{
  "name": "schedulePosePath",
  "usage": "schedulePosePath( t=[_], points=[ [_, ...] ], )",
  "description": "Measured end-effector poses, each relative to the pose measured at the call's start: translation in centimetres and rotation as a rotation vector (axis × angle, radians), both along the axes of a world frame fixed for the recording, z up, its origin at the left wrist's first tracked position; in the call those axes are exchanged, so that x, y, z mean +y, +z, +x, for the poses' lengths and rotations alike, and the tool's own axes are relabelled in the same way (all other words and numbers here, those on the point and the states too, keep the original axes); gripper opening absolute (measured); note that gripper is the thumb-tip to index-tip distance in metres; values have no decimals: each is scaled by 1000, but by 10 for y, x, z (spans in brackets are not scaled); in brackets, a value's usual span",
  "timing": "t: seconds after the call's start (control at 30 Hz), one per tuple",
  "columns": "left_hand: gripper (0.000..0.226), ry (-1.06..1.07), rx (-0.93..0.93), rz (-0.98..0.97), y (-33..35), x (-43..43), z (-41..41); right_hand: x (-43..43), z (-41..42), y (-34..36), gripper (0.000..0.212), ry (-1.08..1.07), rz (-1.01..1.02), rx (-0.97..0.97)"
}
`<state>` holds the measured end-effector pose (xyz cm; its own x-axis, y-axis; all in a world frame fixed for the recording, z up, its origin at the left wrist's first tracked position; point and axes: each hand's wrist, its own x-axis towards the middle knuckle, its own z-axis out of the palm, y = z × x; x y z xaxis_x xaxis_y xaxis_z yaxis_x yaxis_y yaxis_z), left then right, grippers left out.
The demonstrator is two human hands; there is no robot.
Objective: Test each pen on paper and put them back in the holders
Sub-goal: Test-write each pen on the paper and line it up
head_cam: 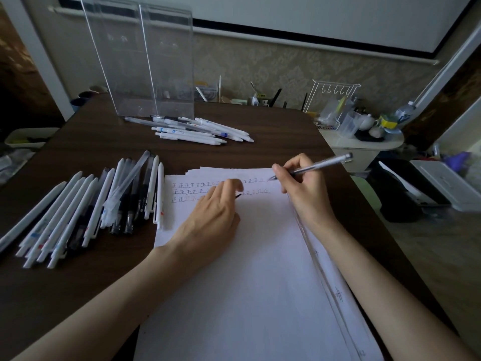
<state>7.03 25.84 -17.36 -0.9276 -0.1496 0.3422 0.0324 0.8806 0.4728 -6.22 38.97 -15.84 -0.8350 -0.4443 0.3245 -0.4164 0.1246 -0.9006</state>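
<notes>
One clear pen (320,164) pinched in right hand (303,190), tip on paper (256,259); left hand (210,220) rests on paper, grip unclear.

You sat in a lived-in home room: patterned wallpaper (286,66) behind your dark wood desk (91,142), and a side table (364,145) crowded with crockery, jars and a wire rack (337,89).

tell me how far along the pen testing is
Done: three rows of test marks cross the paper. In hand: the right hand grips a clear pen, tip at the first row's end; the left hand rests on the paper. Left: a near pile of pens and a far pile lie loose; the clear holders look empty.
</notes>
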Motion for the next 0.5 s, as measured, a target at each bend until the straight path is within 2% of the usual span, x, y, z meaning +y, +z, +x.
schedulePosePath(
  t=[0.13, 0.3, 0.5],
  points=[
    [30, 39, 37, 154, -1, -2, -1, 2, 4, 5, 9, 105, -162, -38],
    [28, 155, 81, 165, 6, -3, 1, -2, 19, 8, 16, 328, -370, -353],
    [15, 166, 140, 156, 8, -4, 2, -1, 24, 4, 21, 365, -294, -354]
  ],
)
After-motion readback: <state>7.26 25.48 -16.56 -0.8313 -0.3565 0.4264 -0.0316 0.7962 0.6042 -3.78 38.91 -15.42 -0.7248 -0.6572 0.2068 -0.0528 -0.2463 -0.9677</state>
